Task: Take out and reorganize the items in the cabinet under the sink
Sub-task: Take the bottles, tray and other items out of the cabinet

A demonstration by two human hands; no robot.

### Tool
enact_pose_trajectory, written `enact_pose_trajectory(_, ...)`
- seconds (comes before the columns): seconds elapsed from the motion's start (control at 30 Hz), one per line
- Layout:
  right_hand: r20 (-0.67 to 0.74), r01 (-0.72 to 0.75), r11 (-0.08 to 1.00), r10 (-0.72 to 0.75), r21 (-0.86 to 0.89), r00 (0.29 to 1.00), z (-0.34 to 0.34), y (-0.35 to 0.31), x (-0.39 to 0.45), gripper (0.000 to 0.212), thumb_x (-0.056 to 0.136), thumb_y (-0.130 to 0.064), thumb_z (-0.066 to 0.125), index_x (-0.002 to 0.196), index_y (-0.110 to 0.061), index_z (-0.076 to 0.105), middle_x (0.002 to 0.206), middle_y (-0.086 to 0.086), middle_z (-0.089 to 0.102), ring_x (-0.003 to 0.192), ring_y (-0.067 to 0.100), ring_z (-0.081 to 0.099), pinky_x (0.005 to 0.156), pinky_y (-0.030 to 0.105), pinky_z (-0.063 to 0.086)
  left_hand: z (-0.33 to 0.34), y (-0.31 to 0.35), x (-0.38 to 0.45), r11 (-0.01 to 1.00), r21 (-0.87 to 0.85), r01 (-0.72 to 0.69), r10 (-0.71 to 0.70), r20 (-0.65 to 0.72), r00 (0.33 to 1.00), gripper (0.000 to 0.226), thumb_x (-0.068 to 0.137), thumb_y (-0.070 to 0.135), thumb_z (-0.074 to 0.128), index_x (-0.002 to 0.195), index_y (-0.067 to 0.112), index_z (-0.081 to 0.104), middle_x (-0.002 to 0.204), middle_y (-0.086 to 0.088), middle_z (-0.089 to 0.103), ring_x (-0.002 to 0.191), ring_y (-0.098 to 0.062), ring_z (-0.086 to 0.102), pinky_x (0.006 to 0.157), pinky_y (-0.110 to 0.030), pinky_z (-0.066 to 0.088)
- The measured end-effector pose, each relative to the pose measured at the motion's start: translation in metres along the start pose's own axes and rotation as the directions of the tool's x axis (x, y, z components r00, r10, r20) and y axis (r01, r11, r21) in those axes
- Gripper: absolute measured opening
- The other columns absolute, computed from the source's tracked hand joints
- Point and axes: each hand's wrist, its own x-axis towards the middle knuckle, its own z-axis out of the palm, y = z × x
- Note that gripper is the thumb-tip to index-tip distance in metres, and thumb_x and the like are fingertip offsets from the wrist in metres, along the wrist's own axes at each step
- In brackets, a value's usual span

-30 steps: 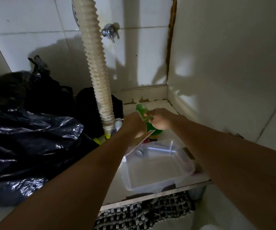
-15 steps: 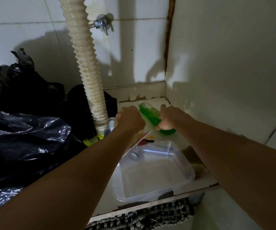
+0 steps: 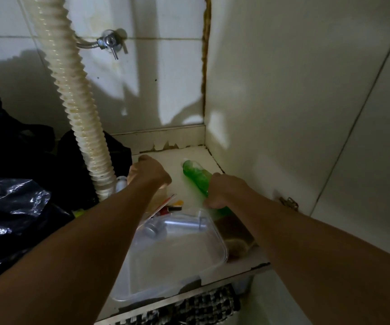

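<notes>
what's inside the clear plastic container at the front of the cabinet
In the clear plastic container, a metal cylinder-shaped part lies along the far wall; the rest of the bottom looks bare. The left forearm covers its near-left corner, so that part cannot be seen.

Head-worn view into the cabinet under the sink.
Single wide-angle camera, close, facing forward and down; cabinet floor (image 3: 163,160) and back wall lie beyond the fingers (image 3: 142,158), forearms entering from below.

The right hand (image 3: 222,192) grips a green bottle (image 3: 196,175) lying tilted on the cabinet floor (image 3: 166,165). The left hand (image 3: 149,171) reaches beside the ribbed drain hose (image 3: 72,99), above a clear plastic container (image 3: 177,254).
</notes>
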Motion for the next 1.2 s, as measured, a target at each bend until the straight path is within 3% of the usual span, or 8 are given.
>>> enact_pose_trajectory(0.13, -0.014, 0.001, 0.999, -0.001, 0.032, 1.000, 0.001, -0.002, -0.004, 0.056, 0.082, -0.026, 0.069, 0.129, -0.011, 0.042, 0.115, 0.007, 0.057, 0.105, 0.024, 0.058, 0.080, 0.032, 0.045, 0.000, 0.001, 0.000, 0.985, -0.171, 0.034, -0.032, 0.013, 0.999, 0.097, 0.081, 0.026, 0.070, 0.149, 0.002, 0.006, 0.138, -0.029, 0.041, 0.121, -0.039, 0.048, 0.094, -0.041, 0.045)
enact_pose_trajectory(0.27, -0.028, -0.020, 0.990, 0.024, 0.136, 0.999, -0.009, -0.001, -0.009, 0.049, 0.087, -0.029, 0.061, 0.128, -0.010, 0.043, 0.091, 0.003, 0.050, 0.086, 0.020, 0.057, 0.071, 0.031, 0.044, -0.014, -0.004, 0.003, 0.871, -0.488, 0.061, -0.049, 0.037, 0.998, 0.094, 0.081, 0.023, 0.068, 0.149, 0.004, 0.007, 0.140, -0.027, 0.039, 0.116, -0.037, 0.051, 0.086, -0.036, 0.050)
enact_pose_trajectory(0.4, -0.072, -0.071, 0.920, 0.106, 0.384, 0.992, -0.024, -0.004, -0.015, 0.061, 0.091, -0.040, 0.052, 0.137, -0.006, 0.032, 0.099, 0.008, 0.049, 0.078, 0.018, 0.050, 0.065, 0.031, 0.043, -0.030, -0.010, 0.004, 0.695, -0.710, 0.115, -0.039, 0.123, 0.992, 0.077, 0.077, 0.023, 0.073, 0.141, 0.002, 0.035, 0.132, -0.020, 0.050, 0.114, -0.036, 0.053, 0.091, -0.042, 0.050)
enact_pose_trajectory(0.53, -0.103, -0.033, 0.797, 0.120, 0.603, 0.987, -0.046, -0.009, -0.030, 0.066, 0.091, -0.044, 0.050, 0.139, -0.005, 0.028, 0.118, 0.014, 0.049, 0.089, 0.023, 0.048, 0.073, 0.031, 0.043, -0.045, -0.013, -0.004, 0.663, -0.733, 0.152, 0.048, 0.245, 0.968, 0.057, 0.079, 0.021, 0.072, 0.128, 0.003, 0.049, 0.132, -0.020, 0.050, 0.118, -0.038, 0.050, 0.101, -0.049, 0.044)
enact_pose_trajectory(0.73, -0.032, -0.063, 0.625, 0.139, 0.778, 0.990, -0.053, -0.019, -0.055, 0.064, 0.088, -0.044, 0.055, 0.136, -0.005, 0.036, 0.106, 0.009, 0.050, 0.089, 0.021, 0.053, 0.064, 0.025, 0.045, -0.073, -0.005, -0.020, 0.725, -0.661, 0.195, 0.097, 0.378, 0.921, 0.061, 0.085, 0.021, 0.064, 0.137, 0.003, 0.037, 0.145, -0.024, 0.038, 0.134, -0.043, 0.035, 0.112, -0.054, 0.026)
enact_pose_trajectory(1.03, 0.026, -0.044, 0.112, 0.156, 0.993, 0.987, -0.055, -0.013, -0.120, 0.054, 0.085, -0.036, 0.063, 0.129, -0.009, 0.046, 0.112, 0.010, 0.058, 0.099, 0.024, 0.060, 0.090, 0.041, 0.054, -0.099, -0.034, -0.082, 0.365, -0.913, 0.180, 0.097, 0.230, 0.968, 0.036, 0.070, 0.021, 0.076, 0.095, 0.004, 0.058, 0.100, -0.020, 0.065, 0.089, -0.037, 0.063, 0.076, -0.046, 0.054)
enact_pose_trajectory(1.1, 0.076, -0.071, -0.082, 0.066, 0.994, 0.995, -0.054, -0.010, -0.146, 0.044, 0.085, -0.028, 0.065, 0.123, -0.012, 0.049, 0.112, 0.011, 0.061, 0.098, 0.025, 0.062, 0.085, 0.039, 0.056, -0.102, -0.048, -0.108, 0.202, -0.957, 0.208, 0.139, 0.239, 0.961, 0.030, 0.072, 0.017, 0.074, 0.096, 0.004, 0.060, 0.109, -0.023, 0.065, 0.097, -0.039, 0.063, 0.085, -0.053, 0.053)
enact_pose_trajectory(1.2, 0.024, -0.063, -0.282, -0.140, 0.957, 0.990, -0.042, -0.005, -0.185, 0.035, 0.084, -0.006, 0.063, 0.118, -0.007, 0.052, 0.110, 0.015, 0.065, 0.095, 0.028, 0.066, 0.071, 0.031, 0.057, -0.107, -0.071, -0.158, -0.010, -0.966, 0.257, 0.240, 0.247, 0.939, 0.006, 0.086, 0.006, 0.058, 0.093, 0.007, 0.057, 0.095, -0.015, 0.063, 0.087, -0.029, 0.061, 0.071, -0.046, 0.053)
